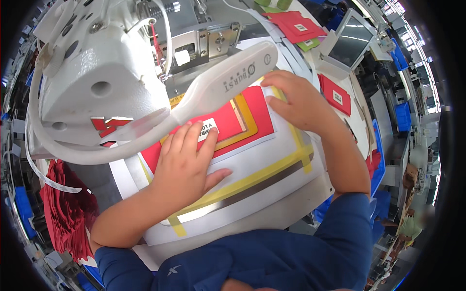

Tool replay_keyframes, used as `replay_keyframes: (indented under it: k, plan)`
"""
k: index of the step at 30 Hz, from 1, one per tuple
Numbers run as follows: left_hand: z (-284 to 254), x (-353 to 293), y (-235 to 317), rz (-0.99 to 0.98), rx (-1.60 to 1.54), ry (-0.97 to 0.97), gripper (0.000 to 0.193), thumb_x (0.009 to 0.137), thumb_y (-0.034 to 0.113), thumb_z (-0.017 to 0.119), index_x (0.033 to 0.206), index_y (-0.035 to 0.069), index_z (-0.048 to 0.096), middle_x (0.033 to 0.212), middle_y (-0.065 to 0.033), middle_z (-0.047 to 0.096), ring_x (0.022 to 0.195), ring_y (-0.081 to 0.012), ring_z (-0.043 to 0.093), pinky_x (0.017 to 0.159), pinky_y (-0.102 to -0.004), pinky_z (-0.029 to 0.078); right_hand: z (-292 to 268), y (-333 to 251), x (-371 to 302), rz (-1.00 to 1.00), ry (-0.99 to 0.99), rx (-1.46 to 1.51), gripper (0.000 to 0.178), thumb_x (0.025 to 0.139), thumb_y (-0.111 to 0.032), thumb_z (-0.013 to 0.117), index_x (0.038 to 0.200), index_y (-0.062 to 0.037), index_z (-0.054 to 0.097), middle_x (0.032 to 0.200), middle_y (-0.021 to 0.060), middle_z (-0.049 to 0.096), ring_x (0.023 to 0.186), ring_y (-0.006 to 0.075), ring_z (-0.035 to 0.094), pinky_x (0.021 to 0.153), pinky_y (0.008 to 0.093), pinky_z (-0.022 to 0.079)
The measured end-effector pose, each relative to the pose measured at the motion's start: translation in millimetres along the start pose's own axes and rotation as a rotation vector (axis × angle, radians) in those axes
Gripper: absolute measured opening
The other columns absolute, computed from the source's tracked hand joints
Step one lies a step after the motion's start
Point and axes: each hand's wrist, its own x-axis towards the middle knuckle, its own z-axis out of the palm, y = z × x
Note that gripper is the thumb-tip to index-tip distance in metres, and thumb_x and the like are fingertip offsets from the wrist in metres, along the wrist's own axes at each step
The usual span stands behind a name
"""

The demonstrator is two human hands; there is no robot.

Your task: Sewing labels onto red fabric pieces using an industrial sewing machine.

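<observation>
A red fabric piece [226, 118] with a white label [208, 130] lies inside a yellow frame-shaped template [248, 115]. Under the template is a larger red fabric piece [262, 112], resting on white sheets bordered with yellow tape [264, 176]. My left hand [187, 157] lies flat with its fingers stretched over the labelled piece, partly covering the label. At the far right corner of the red fabric is my right hand [297, 101], index finger and thumb apart near the fabric's edge; its other fingers are mostly hidden.
A white sewing machine [97, 72] fills the upper left. Its pale lamp [233, 72] on a bent arm reaches over the fabric. Dark red cloth [65, 208] hangs at left. Red labelled pieces [335, 94] and a screen [348, 39] stand at right.
</observation>
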Motion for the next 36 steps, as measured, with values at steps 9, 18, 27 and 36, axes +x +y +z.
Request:
replay_keyframes:
  k: [9,18,27,36]
  plan:
    - [15.7,71.9,1.8,0.022,-0.090,0.119,0.074,0.095,0.036,0.080,0.153,-0.002,0.054,0.157,-0.0245,0.052,0.143,-0.0441,0.051,0.119,-0.0543,0.041,65.7,-10.1,28.2,-0.226,0.128,0.355,0.022,0.093,-0.014,0.067,0.110,-0.0015,0.074,0.110,0.0182,0.071,0.106,0.0401,0.068,0.092,0.0480,0.056]
    - [19.9,70.0,-2.2,-0.029,0.155,0.048,0.086,0.088,0.046,0.084,0.153,-0.002,0.056,0.145,-0.0209,0.060,0.135,-0.0392,0.055,0.115,-0.0523,0.040,61.1,-3.6,20.4,-0.247,0.178,0.318,0.017,0.092,-0.012,0.072,0.105,-0.0006,0.074,0.108,0.0156,0.071,0.100,0.0373,0.069,0.088,0.0464,0.057]
    - [20.8,78.9,-10.2,-0.101,-0.143,0.199,0.041,0.090,0.012,0.082,0.128,0.002,0.068,0.116,-0.0162,0.068,0.107,-0.0387,0.064,0.096,-0.0477,0.050,63.5,-6.5,23.3,-0.241,0.092,0.455,0.013,0.089,-0.011,0.070,0.098,-0.0022,0.071,0.102,0.0156,0.067,0.098,0.0389,0.065,0.088,0.0502,0.054]
    - [23.5,57.9,-10.1,0.133,0.138,0.268,0.034,0.086,0.014,0.086,0.115,0.001,0.074,0.099,-0.0129,0.066,0.090,-0.0337,0.064,0.082,-0.0438,0.053,81.0,-18.8,28.3,-0.218,0.028,0.310,0.020,0.087,-0.014,0.077,0.101,-0.0015,0.071,0.101,0.0172,0.065,0.099,0.0376,0.060,0.089,0.0482,0.051]
